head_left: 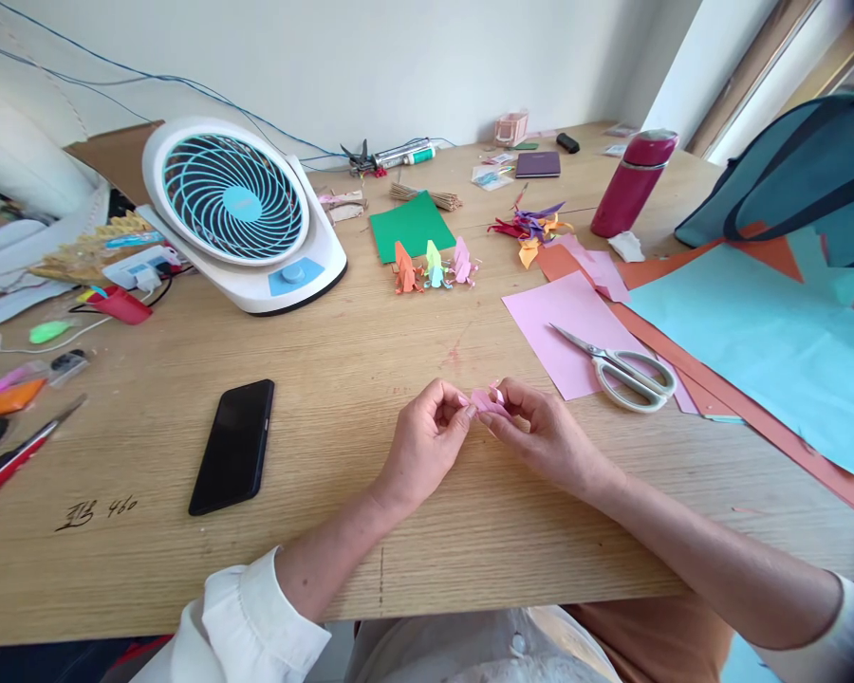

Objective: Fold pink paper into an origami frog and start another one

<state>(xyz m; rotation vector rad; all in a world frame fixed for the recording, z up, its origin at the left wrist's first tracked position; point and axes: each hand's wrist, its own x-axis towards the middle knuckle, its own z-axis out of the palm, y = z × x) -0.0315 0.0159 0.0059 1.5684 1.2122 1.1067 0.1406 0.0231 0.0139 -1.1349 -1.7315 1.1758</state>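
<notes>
Both my hands meet over the middle of the wooden table [342, 360], pinching a small folded piece of pink paper [487, 398]. My left hand [427, 441] grips its left end with thumb and fingers closed. My right hand [541, 432] pinches the right end, fingers curled around it. A pink sheet [562, 318] lies just beyond my right hand with scissors [622, 370] resting on it.
A black phone [233, 444] lies left of my hands. A white and blue fan [238, 213] stands at the back left. Three small folded paper figures [434, 266] stand by a green sheet [411, 225]. Light blue paper [761, 341], orange paper and a red bottle [633, 182] lie right.
</notes>
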